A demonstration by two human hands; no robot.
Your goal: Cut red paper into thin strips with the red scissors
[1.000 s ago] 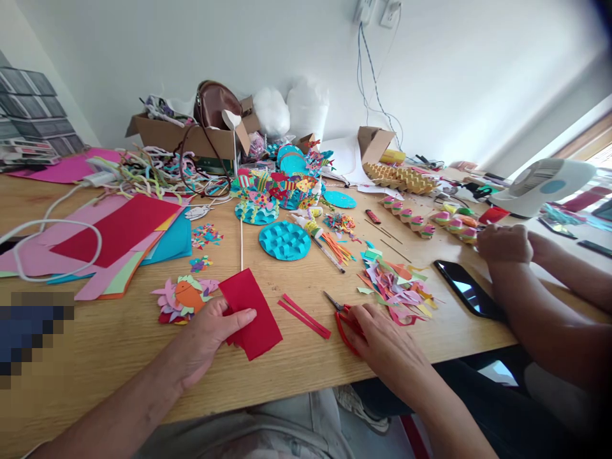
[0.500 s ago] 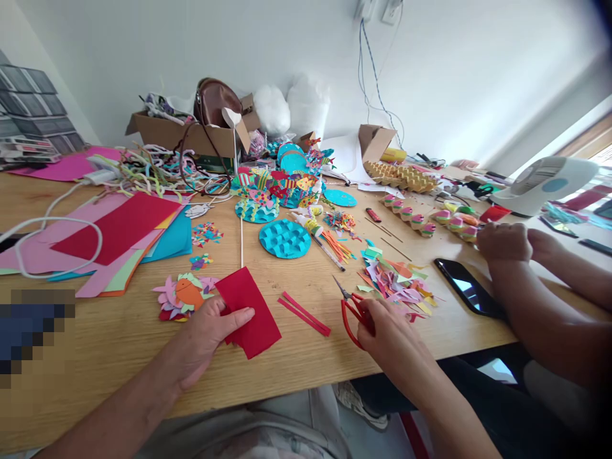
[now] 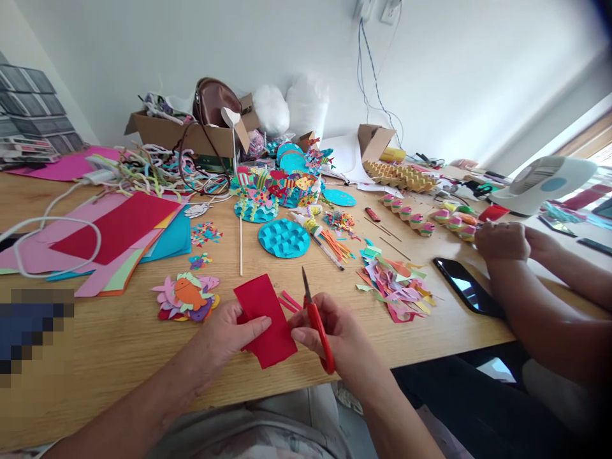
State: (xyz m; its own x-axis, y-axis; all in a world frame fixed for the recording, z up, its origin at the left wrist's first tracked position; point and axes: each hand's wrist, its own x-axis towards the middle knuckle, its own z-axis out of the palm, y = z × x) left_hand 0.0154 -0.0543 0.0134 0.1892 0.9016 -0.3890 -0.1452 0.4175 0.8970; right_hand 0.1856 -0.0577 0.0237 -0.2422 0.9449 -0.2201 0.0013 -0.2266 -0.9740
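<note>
The red paper (image 3: 266, 306) is slanted; at its right are red-handled scissors (image 3: 313, 316), blades together, and narrow red strips (image 3: 289, 301).

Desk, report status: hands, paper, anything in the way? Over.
Left hand gripping red paper. Right hand holding red-handled scissors, blades clear of the paper. Closest clutter: red strips just beyond, partly hidden by right hand.

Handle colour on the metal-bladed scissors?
Red scissor handles; shows best in the head view.
</note>
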